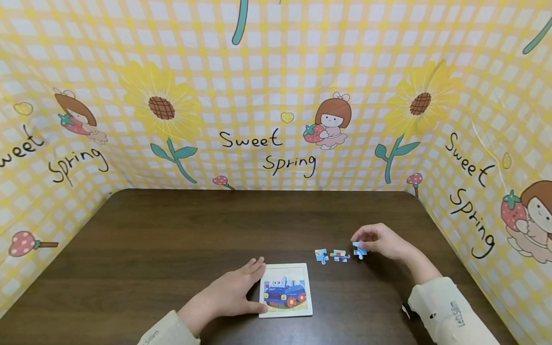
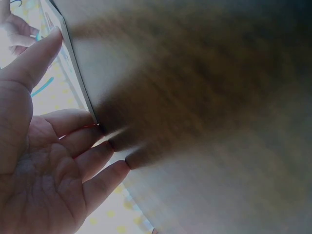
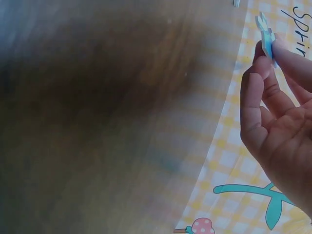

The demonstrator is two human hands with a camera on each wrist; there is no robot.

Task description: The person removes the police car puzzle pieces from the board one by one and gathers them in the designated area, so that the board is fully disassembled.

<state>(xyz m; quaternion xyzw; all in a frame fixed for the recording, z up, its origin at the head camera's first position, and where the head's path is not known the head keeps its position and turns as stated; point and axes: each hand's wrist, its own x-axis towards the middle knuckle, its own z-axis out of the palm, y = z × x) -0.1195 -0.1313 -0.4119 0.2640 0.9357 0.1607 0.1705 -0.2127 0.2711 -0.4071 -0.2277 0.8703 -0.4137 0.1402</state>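
A white-framed jigsaw puzzle (image 1: 285, 292) with a blue tractor-like vehicle lies near the table's front; the top strip inside its frame is pale and bare of picture. My left hand (image 1: 230, 292) rests at its left edge, thumb on the lower left corner and straight fingers by the upper left corner. In the left wrist view the fingertips (image 2: 127, 163) touch the table. My right hand (image 1: 384, 243) pinches a light-blue puzzle piece (image 1: 359, 249) between thumb and finger, and the right wrist view shows this piece (image 3: 267, 44) edge-on, raised off the table. Two more pieces lie beside it: a blue one (image 1: 321, 256) and a multicoloured one (image 1: 340, 255).
The dark brown wooden table (image 1: 181, 230) runs back to a yellow checked cloth (image 1: 258, 96) printed with sunflowers and figures. The cloth also stands along the left and right sides. A small dark object (image 1: 409, 311) sits under the right sleeve cuff.
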